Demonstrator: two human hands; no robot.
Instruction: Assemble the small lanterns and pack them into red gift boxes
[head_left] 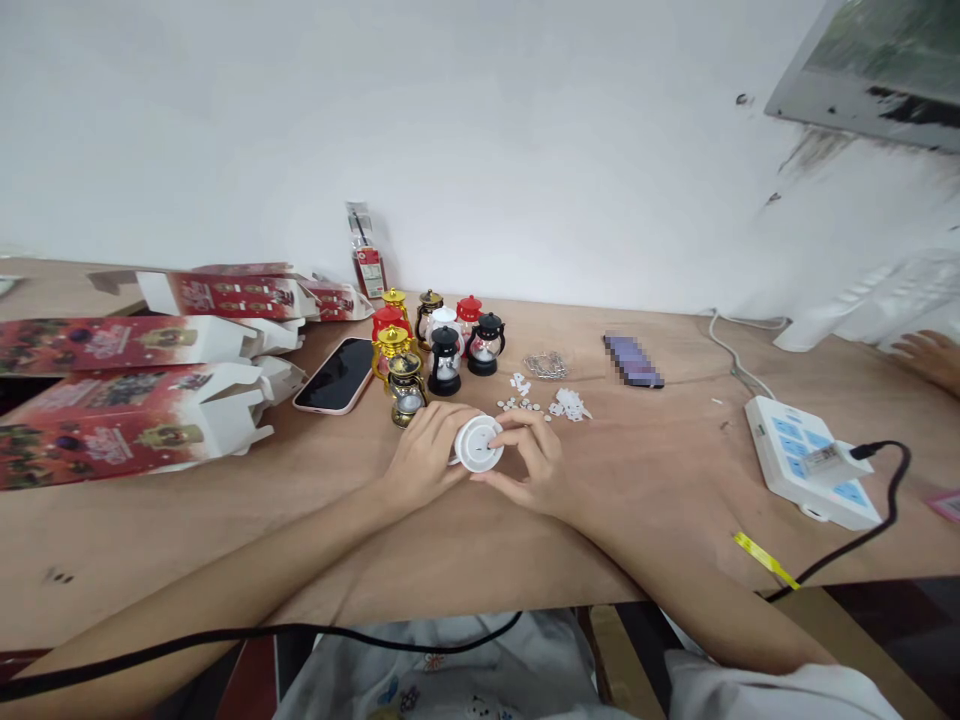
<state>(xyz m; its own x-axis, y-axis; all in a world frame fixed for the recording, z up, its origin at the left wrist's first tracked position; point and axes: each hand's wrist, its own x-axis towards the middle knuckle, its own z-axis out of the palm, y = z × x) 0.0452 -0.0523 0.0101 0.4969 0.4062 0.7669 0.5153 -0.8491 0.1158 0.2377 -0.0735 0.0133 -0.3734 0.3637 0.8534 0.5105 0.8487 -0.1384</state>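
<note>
A small white lantern point(477, 446) is held with its round base turned up toward me. My left hand point(424, 455) is closed around its left side. From the right, my right hand point(534, 462) has curled fingers on the base, with fingertips near its middle and the thumb at the lower rim. Whether a tiny part is pinched there cannot be made out. Just beyond lie button cells point(525, 404), small white plastic pieces point(570, 405) and a pile of small metal pieces point(546, 366). Several mini lanterns point(445, 362) in black, red, gold, bronze and white stand behind my left hand.
Red printed boxes point(135, 420) lie on the left, beside a phone point(337, 376). A bottle point(368, 262) stands against the wall. Another phone point(633, 361), a power strip point(810, 465) and a yellow strip point(765, 560) are to the right. Another person's hand point(928, 358) rests at far right.
</note>
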